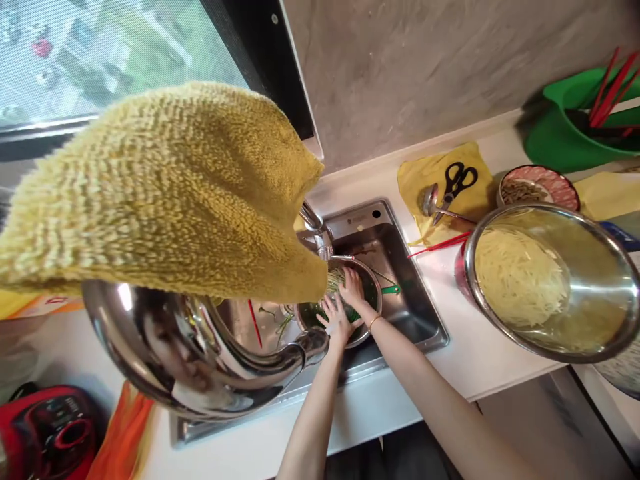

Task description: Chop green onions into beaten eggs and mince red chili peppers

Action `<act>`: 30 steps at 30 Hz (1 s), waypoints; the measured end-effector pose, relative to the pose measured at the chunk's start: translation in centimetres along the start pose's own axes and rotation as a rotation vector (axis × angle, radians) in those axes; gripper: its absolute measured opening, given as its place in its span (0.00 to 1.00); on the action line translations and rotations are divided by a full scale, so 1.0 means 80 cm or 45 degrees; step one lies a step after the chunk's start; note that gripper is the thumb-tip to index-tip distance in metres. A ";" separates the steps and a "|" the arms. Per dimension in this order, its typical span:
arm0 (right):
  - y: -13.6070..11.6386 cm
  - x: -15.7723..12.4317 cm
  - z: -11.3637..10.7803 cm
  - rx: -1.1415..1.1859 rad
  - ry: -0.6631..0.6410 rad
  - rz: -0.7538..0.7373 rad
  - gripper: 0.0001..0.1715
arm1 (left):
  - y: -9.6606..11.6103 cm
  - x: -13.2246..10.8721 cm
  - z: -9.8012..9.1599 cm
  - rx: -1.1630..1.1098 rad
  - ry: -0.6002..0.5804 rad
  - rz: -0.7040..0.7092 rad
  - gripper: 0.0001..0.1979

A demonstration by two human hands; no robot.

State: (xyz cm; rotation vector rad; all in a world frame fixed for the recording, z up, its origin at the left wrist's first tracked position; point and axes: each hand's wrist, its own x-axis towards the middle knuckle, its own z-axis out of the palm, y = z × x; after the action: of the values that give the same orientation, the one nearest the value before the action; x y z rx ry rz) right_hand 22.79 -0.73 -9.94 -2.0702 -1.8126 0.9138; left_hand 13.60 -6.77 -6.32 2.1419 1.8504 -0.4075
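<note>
Both my hands are down in a small steel bowl [373, 283] that sits in the sink [415, 300] under the tap [320, 237]. My left hand [335, 320] lies over green vegetable stems [353, 312] in the bowl, fingers spread. My right hand [353, 288] rests just beyond it on the same greens, fingers stretched and slightly curled. A bracelet is on my right wrist. What lies under the palms is hidden.
A yellow cloth [165, 193] and a shiny steel pot [200, 360] fill the near left. On the right counter stand a big steel bowl of shredded pale strips [520, 277], a patterned dish [540, 187], scissors and a ladle on a yellow cloth [450, 187], red chopsticks [440, 245], a green holder [575, 127].
</note>
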 end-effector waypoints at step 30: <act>-0.018 -0.016 -0.001 -0.233 -0.243 0.081 0.42 | -0.024 0.010 -0.038 0.023 -0.502 0.019 0.36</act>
State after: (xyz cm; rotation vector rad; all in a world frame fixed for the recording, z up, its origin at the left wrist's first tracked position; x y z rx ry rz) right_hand 21.62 -1.64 -8.68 -2.2294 -2.0045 1.0291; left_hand 11.89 -4.59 -3.91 1.9136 1.6105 -0.7817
